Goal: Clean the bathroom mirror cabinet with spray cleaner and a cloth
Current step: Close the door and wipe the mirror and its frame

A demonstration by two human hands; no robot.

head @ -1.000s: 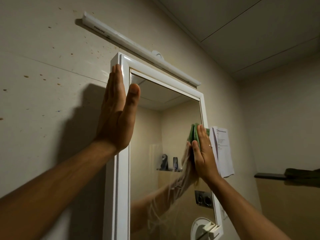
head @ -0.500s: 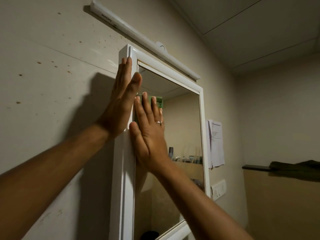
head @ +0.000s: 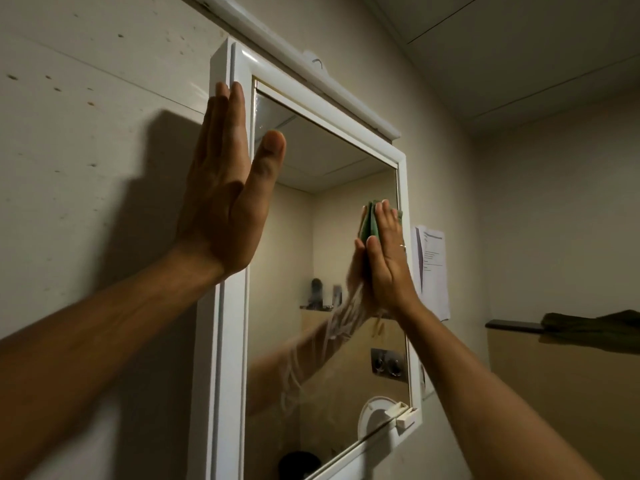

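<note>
Green cloth (head: 370, 221) is pressed flat on the glass (head: 294, 237) right of centre in the frame, close by the right-hand edge of the mirror cabinet (head: 225, 358). It sits under the right hand (head: 386, 258), whose fingers lie straight and together, pushing rather than gripping. Half a second ago we saw that hand and cloth at the top left corner of the glass, just beside the left hand (head: 221, 188). It has since swept across and down to the far side, where it also was a second ago. We read this as back-and-forth passes, well into the wiping step. The left hand has kept its place at the upper left, held flat with straight fingers against the cabinet's white side. Its thumb stands off over the glass, and it seems to be bracing the door. Pale streaks (head: 304, 372) show on the lower glass below the cloth, so we judge that part is not yet wiped. We see no spray bottle.
</note>
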